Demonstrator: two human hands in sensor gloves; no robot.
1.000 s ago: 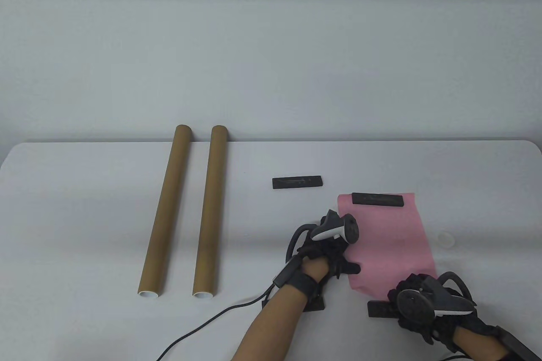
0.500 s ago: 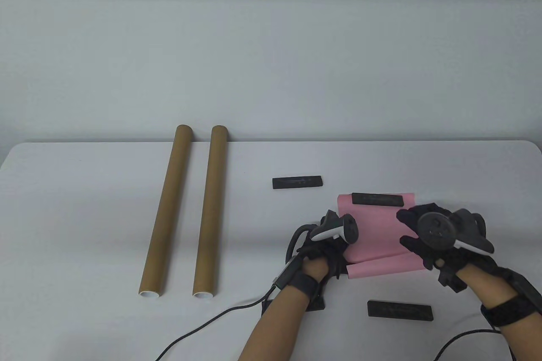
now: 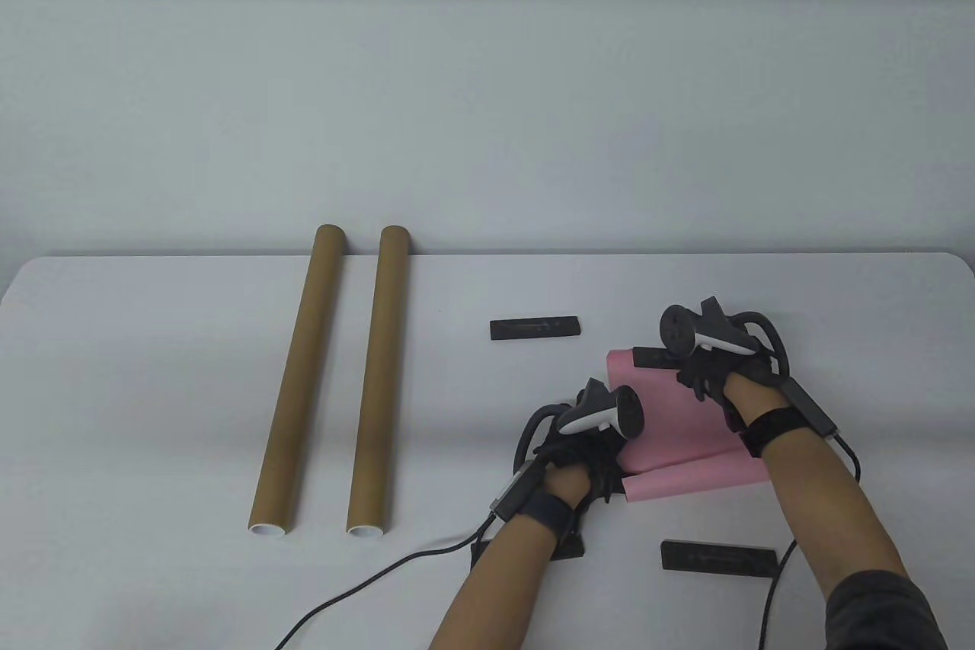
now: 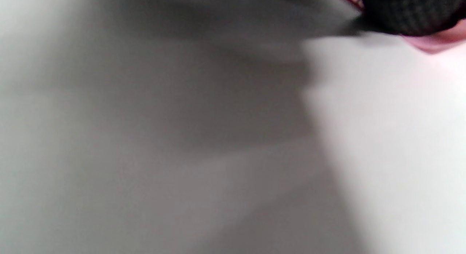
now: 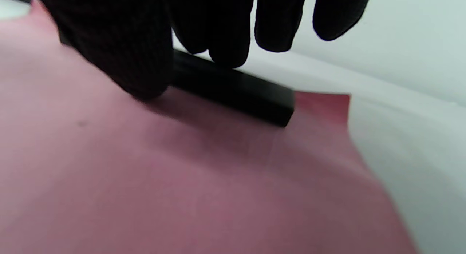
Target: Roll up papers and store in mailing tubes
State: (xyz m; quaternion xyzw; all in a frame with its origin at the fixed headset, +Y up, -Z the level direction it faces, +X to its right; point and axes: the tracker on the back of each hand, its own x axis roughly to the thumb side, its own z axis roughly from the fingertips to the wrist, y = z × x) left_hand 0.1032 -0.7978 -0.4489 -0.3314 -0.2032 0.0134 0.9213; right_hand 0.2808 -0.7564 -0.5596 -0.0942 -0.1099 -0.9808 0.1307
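Note:
A pink paper (image 3: 670, 421) lies right of the table's middle, with its near edge curled up into a loose roll (image 3: 685, 482). My left hand (image 3: 609, 477) holds the left end of that roll; in the left wrist view only a gloved fingertip (image 4: 411, 10) and a bit of pink paper (image 4: 437, 43) show. My right hand (image 3: 697, 376) is at the paper's far edge, thumb and fingers (image 5: 120, 57) pinching a black weight bar (image 5: 233, 90) that lies on the paper. Two brown mailing tubes (image 3: 305, 376) (image 3: 378, 376) lie side by side at the left, open ends toward me.
A second black bar (image 3: 535, 328) lies on the bare table beyond the paper, and a third (image 3: 720, 557) lies in front of it. Another dark bar (image 3: 567, 547) lies partly under my left forearm. A cable (image 3: 366, 581) trails from my left wrist.
My right hand moved from the near bar across the paper to the far bar. The paper's near edge, freed, curled up into a roll. My left hand stayed put.

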